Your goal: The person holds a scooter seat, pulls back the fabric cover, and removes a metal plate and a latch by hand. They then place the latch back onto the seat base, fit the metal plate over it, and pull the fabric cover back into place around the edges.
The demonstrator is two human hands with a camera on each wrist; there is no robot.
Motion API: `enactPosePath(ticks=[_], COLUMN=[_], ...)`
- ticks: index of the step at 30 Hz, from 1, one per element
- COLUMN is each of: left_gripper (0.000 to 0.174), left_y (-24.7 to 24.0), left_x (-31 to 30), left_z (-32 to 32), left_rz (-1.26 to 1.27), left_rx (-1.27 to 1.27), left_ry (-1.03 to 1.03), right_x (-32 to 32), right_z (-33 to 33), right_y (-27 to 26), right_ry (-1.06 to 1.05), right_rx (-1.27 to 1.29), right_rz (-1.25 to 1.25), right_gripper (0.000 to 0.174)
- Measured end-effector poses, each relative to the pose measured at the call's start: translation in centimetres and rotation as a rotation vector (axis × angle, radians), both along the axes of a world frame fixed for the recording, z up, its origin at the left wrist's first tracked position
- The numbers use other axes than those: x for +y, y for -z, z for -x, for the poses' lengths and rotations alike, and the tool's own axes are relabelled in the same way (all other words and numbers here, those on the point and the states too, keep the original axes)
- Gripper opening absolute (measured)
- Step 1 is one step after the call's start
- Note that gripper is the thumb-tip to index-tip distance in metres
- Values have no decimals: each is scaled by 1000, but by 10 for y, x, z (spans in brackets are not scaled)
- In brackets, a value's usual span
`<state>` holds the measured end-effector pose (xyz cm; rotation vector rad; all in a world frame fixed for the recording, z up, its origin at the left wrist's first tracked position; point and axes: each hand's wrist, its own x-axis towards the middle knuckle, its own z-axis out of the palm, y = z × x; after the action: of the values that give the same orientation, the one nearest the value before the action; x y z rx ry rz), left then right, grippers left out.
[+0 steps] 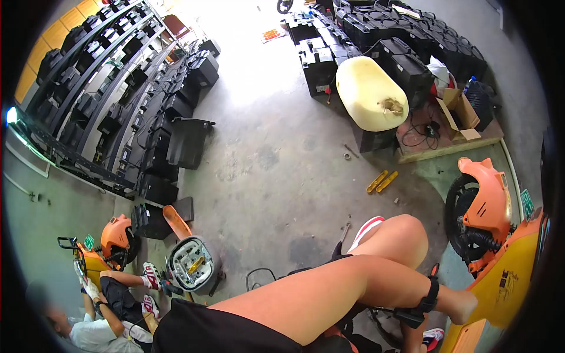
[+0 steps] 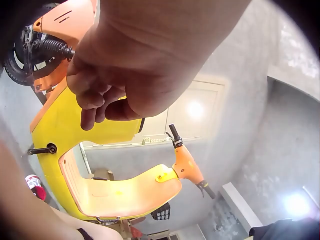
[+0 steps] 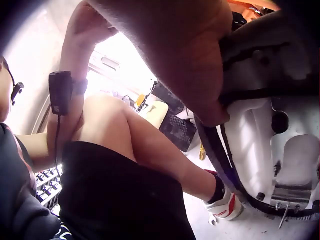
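Observation:
In the head view, my left hand (image 1: 462, 307), with a black strap and camera at the wrist, overlaps the yellow body panel of an electric scooter (image 1: 511, 294). The left wrist view shows the same hand (image 2: 117, 75) with loosely curled fingers and nothing in them, in front of the yellow-and-orange scooter (image 2: 65, 130). My right hand (image 3: 192, 75) appears only in the right wrist view. Its thumb lies at the dark rim of a hollow part (image 3: 250, 150) with a pale, holed inside. The other fingers are hidden, so I cannot tell whether they grip it.
Another person (image 1: 97, 323) in white gloves sits beside a second scooter (image 1: 120, 238). On the floor lie a grey tub (image 1: 191, 288) and two yellow-handled tools (image 1: 382, 182). Black batteries (image 1: 318, 62) line both sides; a cream seat (image 1: 368, 88) rests at the right.

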<state>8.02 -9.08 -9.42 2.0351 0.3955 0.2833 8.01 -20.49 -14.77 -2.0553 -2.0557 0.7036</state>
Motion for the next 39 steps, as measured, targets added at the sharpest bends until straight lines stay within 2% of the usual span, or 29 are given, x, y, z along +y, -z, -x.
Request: enactPosePath(ticks=[2,5,8,13,15,16,18,22,25,27,28,29,31,33,35,36,38,39], left_gripper=[13,14,14,17,17,17,18,18,19,19,21,22,23,24,24,24,22,22], left_y=[-1,18,-4,-7,-5,-5,-1,1,-1,-4,-7,-10,-8,-8,-13,-16,-23,-27], left_x=[0,-3,-2,7,9,8,8,8,4,2,2,2,-1,-4,-9,-12,-13,-15], left_z=[9,-13,26,41,45,50,53,58,60,60,62,63,61,63,68,70,76,77], left_rz=[87,38,68,43,38,28,16,-61,-52,-43,-1,39,24,2,14,11,41,26], left_rx=[-66,5,-9,71,62,65,69,95,135,158,151,145,164,180,113,92,23,7], left_ry=[-35,-63,-74,11,27,15,5,53,49,46,49,55,93,150,110,159,53,70], right_x=[-3,3,-13,-15,-15,-15,-16,-16,-16,-11,-9,-12,-16,-21,-29,-30,-31,-33], right_z=[-5,11,5,4,5,4,3,13,15,8,12,11,10,8,6,3,2,1], right_y=[9,1,9,13,17,17,17,8,14,17,4,2,7,11,16,19,11,10], right_ry=[9,25,42,69,-12,-10,-137,-128,-74,-161,-61,-36,92,129,201,112,-46,-28], right_rx=[5,12,15,20,-3,-3,-126,-157,-88,-67,87,73,20,-41,-103,-99,-121,-138], right_rz=[-1,-5,-4,6,-150,-152,-92,-88,-174,-276,-164,-170,30,58,98,65,17,5], right_gripper=[31,30,30,29,28,28,31,30,23,19,20,20,20,20,22,23,28,28])
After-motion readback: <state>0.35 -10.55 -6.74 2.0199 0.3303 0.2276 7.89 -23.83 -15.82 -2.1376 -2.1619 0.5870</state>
